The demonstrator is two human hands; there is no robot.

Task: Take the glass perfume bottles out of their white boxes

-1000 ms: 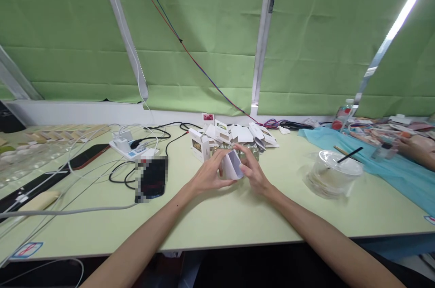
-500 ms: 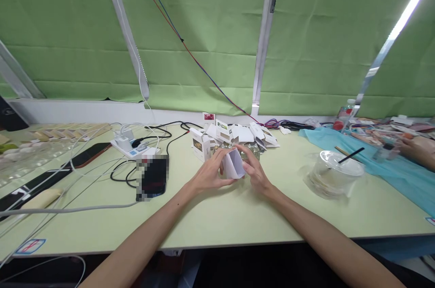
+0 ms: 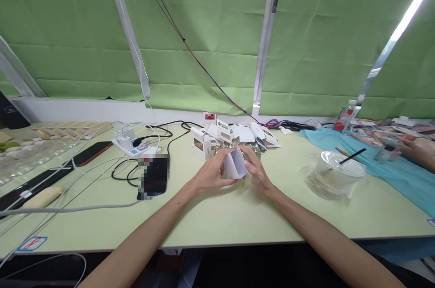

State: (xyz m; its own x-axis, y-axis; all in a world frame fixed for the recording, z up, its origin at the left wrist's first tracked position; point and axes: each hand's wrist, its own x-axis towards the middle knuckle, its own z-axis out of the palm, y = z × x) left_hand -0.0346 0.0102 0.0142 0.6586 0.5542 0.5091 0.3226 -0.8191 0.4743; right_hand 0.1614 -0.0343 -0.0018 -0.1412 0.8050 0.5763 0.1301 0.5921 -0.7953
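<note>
A small white paper box [image 3: 235,164] is held between both hands above the middle of the table, its open end facing me. My left hand [image 3: 211,171] grips its left side, thumb along the bottom edge. The fingers of my right hand [image 3: 257,171] close on its right side and top edge. Right behind the hands, small shiny glass items [image 3: 254,150] are partly hidden. Beyond them lies a pile of white cartons [image 3: 242,134]; one carton with a dark picture [image 3: 203,145] stands upright at the left.
Left on the table [image 3: 217,220] are a phone [image 3: 156,175], a power strip [image 3: 134,146], loose cables and a clear tray [image 3: 34,156]. To the right are a lidded plastic tub [image 3: 336,175], a blue cloth [image 3: 384,184], a bottle [image 3: 346,116] and another person's hand [image 3: 419,152].
The box is turned slightly, with its opening a little more toward me. Both hands keep nearly the same place, and the whole view has shifted slightly.
</note>
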